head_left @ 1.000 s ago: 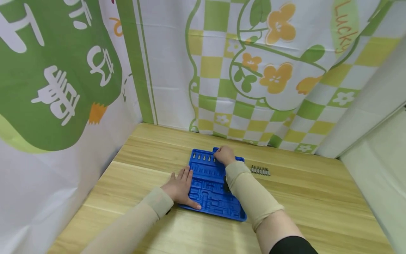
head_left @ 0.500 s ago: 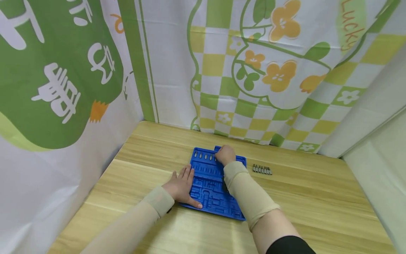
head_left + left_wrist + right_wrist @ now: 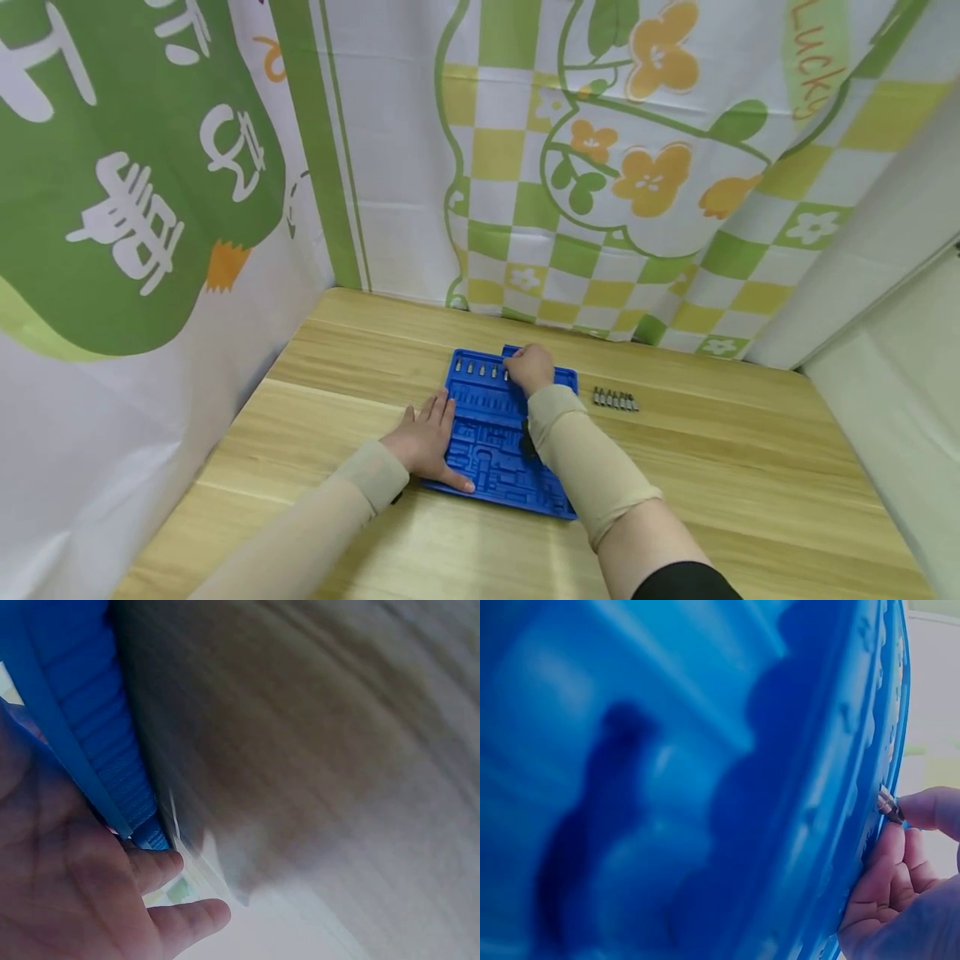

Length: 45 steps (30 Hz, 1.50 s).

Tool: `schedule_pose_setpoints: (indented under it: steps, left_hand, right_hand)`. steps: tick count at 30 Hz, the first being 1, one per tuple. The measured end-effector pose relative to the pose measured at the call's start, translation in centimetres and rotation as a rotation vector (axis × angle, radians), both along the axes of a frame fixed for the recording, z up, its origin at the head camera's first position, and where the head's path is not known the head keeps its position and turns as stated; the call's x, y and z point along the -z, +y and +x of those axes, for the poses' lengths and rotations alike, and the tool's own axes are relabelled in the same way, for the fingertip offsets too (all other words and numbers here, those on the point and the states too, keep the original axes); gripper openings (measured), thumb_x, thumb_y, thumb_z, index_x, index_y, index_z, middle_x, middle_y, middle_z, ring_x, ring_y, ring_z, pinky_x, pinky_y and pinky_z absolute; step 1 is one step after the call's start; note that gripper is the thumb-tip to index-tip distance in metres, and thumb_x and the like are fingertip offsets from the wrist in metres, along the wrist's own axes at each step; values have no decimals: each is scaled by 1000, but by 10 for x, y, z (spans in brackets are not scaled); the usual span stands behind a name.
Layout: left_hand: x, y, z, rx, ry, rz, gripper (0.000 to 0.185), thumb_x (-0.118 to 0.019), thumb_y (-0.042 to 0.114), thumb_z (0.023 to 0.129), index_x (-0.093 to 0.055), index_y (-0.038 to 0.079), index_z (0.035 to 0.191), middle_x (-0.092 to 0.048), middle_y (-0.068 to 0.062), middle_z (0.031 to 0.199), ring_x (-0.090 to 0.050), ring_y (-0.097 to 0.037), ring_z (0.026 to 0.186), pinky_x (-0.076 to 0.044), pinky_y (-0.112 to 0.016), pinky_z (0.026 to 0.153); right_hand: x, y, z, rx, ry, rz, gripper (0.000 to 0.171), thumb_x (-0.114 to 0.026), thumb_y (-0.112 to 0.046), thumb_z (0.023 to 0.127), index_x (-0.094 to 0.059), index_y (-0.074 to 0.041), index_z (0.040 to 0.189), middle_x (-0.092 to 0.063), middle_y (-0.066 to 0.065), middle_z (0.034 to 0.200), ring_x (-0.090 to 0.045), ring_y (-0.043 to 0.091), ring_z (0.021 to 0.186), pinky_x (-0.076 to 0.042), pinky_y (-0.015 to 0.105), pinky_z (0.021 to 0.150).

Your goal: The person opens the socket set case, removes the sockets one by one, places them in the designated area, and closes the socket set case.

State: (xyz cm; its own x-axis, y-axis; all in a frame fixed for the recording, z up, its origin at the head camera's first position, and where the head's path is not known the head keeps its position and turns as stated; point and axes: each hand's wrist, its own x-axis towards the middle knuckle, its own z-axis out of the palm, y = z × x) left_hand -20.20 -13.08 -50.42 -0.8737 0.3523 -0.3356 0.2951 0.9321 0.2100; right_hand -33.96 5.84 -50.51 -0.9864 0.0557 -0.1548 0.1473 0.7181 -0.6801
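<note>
On the wooden table (image 3: 337, 367) in front of you lies a blue moulded case (image 3: 487, 475), and, taking its middle as a clock's centre, your left hand (image 3: 423, 442) rests at nine o'clock, fingers and thumb spread against its edge, holding nothing. Your hands are apart: your right hand (image 3: 530, 367), near twelve to one o'clock, pinches a small metal bit (image 3: 889, 804) between thumb and finger at the case, though you cannot tell whether it is seated. A row of bits (image 3: 482, 370) stands in slots from eleven toward twelve, and loose bits (image 3: 616, 400) lie side by side on the table between two and three o'clock.
</note>
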Motion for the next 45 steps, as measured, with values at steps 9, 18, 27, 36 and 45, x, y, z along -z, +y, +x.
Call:
schedule_pose_setpoints:
  steps: [9, 18, 27, 36, 45]
  left_hand:
    - [6, 5, 2, -8, -33, 4, 139, -73, 83, 71, -15, -3, 163, -5, -22, 170, -11, -39, 156, -19, -62, 121]
    - [8, 4, 2, -6, -32, 26, 140, -74, 82, 71, -15, -4, 163, -5, -23, 170, -11, -40, 156, -20, -63, 120]
    - [9, -4, 0, 1, -7, 35, 140, -74, 82, 71, -14, -6, 162, -6, -26, 169, -12, -42, 155, -21, -66, 118]
    - [9, -5, -2, 9, -4, 34, 141, -73, 83, 71, -14, -7, 162, -5, -26, 169, -12, -43, 155, -21, -67, 118]
    - [6, -2, -3, 14, -12, 37, 141, -74, 82, 71, -13, -7, 162, -3, -26, 169, -10, -44, 155, -18, -67, 119]
  right_hand:
    - [4, 5, 7, 70, -10, -94, 8, -67, -10, 96, -65, -4, 91, -63, 10, 87, -55, 22, 71, -49, 38, 65]
    - [4, 18, -1, 121, 48, -246, 11, -68, -9, 95, -69, 2, 98, -67, 11, 90, -61, 25, 86, -51, 36, 75]
    - [-11, 41, 0, 35, 0, -383, 16, -63, -8, 98, -66, 6, 106, -65, 11, 94, -59, 19, 81, -51, 31, 75]
    - [-14, 92, -3, 29, 3, -416, 22, -58, -5, 98, -65, 12, 110, -64, 9, 90, -57, 15, 79, -54, 31, 79]
    - [-16, 140, -1, -1, 12, -325, 29, -53, -8, 103, -62, 15, 119, -66, 14, 100, -62, 20, 90, -55, 37, 86]
